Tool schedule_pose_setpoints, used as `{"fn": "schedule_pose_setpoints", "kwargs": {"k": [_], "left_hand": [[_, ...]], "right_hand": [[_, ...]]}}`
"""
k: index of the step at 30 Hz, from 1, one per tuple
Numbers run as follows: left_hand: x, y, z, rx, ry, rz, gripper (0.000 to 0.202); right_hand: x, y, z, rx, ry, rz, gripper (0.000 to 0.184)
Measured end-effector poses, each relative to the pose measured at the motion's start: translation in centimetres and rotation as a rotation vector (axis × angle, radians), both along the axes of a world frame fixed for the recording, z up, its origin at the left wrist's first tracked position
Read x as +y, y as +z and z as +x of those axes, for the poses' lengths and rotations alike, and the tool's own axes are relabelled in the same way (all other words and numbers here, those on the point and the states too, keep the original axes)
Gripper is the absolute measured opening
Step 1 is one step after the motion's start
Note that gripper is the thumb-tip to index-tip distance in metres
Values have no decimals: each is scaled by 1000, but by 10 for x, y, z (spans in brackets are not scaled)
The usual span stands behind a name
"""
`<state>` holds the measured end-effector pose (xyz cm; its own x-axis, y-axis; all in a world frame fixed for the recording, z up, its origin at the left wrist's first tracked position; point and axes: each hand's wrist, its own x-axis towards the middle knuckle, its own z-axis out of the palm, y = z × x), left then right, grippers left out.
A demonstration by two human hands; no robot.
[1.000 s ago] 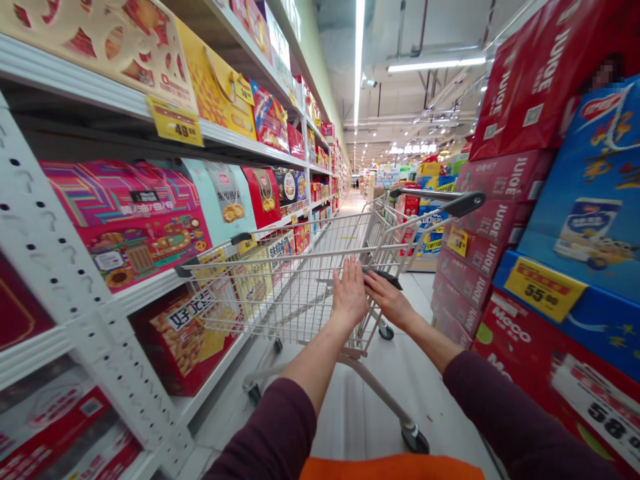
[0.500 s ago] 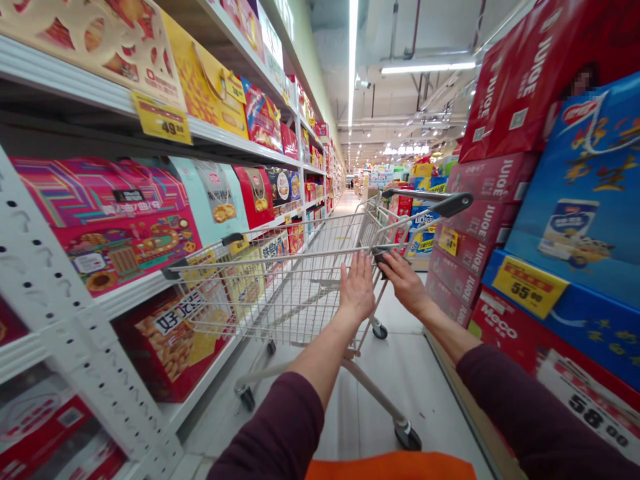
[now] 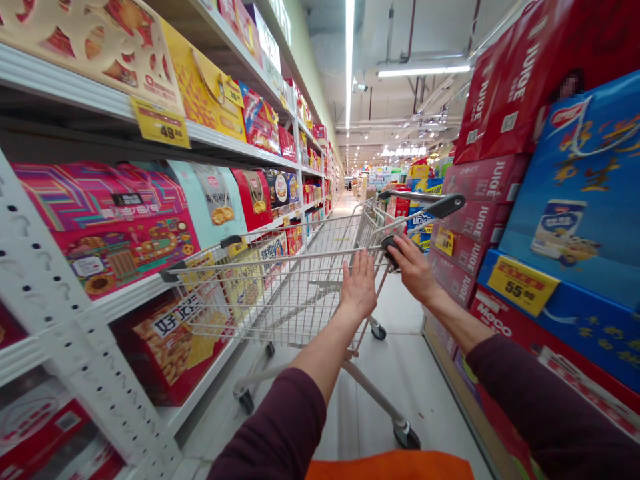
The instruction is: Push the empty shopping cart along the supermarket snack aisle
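A metal shopping cart [image 3: 280, 280] stands sideways across the aisle in front of me, its basket empty. My left hand [image 3: 359, 288] lies flat against the cart's wire side, fingers stretched upward. My right hand [image 3: 413, 267] curls around a dark plastic part [image 3: 389, 244] at the cart's rear corner, below the grey push handle [image 3: 435, 203]. Both arms wear dark maroon sleeves.
White shelving [image 3: 75, 313] with boxed biscuits and yellow price tags lines the left. Stacked red juice cartons [image 3: 480, 200] and blue gift boxes [image 3: 580, 193] line the right. The tiled aisle floor [image 3: 410, 373] runs on ahead. Something orange [image 3: 390, 468] shows at the bottom edge.
My right hand rose along the cart's rear corner toward the handle with the dark part in its grasp. The left hand stayed flat on the wire side. The view drifted slightly.
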<state>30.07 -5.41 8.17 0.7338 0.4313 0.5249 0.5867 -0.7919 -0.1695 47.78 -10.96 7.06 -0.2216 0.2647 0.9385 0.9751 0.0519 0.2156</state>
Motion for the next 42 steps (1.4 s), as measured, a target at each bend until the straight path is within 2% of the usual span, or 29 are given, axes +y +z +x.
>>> {"fn": "schedule_pose_setpoints", "kwargs": {"k": [2,4,10,12,14,17,22,24,25,27,32,34,35,37,42], "left_hand": [[-1,2,1,-3,-6,-4,74],[-1,2,1,0,-5,-11,75],[-2,-2,-2,6,20,-21,72],[-1,-3,-4,14,23,-27,71],[1,-4,-4,20,29,-32,70],[4,-4,-4,9,42,-28,71],[6,-1,-2,-3,39,-33,73],[5,1,-1,0,42,-35,72],[4,1,0,1,45,-34,71],[3,0,0,2,49,-29,71],[3,-2,0,14,54,-21,69],[4,-2,-1,20,54,-24,69],[4,-1,-1,18,53,-25,69],[5,0,-1,8,52,-29,69],[8,5,-1,-19,54,-53,70]], "right_hand": [[0,7,6,12,-10,23,44],[-1,-1,7,-21,-10,-4,43],[-5,-63,-7,-107,20,-185,42],[-6,-76,-12,-138,18,-207,42],[-6,-79,-14,-171,21,-209,42],[-5,-63,-10,-154,32,-196,42],[1,-8,4,14,-12,-24,46],[3,4,7,35,-26,36,46],[5,6,7,31,-26,43,46],[6,-3,5,8,-19,11,45],[3,-49,-4,-77,11,-139,43],[2,-55,-8,-93,21,-161,42],[2,-52,-10,-91,23,-159,43],[3,-38,-13,-76,23,-128,44],[15,27,-16,-5,-22,28,44]]}}
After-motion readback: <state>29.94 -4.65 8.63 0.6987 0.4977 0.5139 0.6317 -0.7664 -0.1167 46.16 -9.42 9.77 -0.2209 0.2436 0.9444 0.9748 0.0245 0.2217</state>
